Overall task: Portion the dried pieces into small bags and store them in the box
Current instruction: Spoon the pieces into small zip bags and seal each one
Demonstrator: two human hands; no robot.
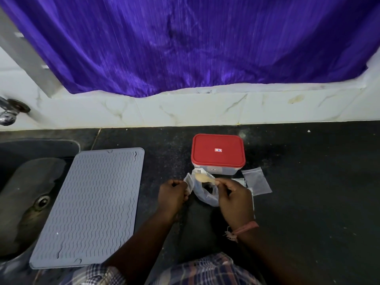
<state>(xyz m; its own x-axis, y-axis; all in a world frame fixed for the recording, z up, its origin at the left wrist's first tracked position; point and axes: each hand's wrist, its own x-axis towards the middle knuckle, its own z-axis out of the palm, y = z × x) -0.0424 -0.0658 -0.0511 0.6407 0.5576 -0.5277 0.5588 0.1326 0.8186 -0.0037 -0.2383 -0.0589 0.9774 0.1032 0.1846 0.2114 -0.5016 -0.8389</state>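
On a dark counter (308, 202), the left hand (171, 194) is closed into a loose fist, pinching the edge of a small clear bag (188, 181) that stands up just beside its knuckles. The right hand (234, 199) is curled too, its thumb and forefinger closed on the handle of a pale spoon (202, 177) whose bowl points left toward that small bag. Between the two hands, and partly under the right one, lies a larger clear bag (205, 194) with its mouth open; dark pieces (208, 189) show inside it (too small to tell what they are). Whether the spoon carries anything cannot be told.

The box (218, 154), clear-walled with a red lid shut on it, stands just beyond the hands, touching or nearly touching the bags' far edges. To the right of the right hand, a few empty small bags (256, 179) lie flat on the counter, near the box's right corner.

Well to the left, a grey ribbed mat (92, 204) rests over the edge of a sink (22, 192). A reddish thread (244, 228) circles the right wrist. Purple cloth (185, 42) hangs behind the tiled ledge.
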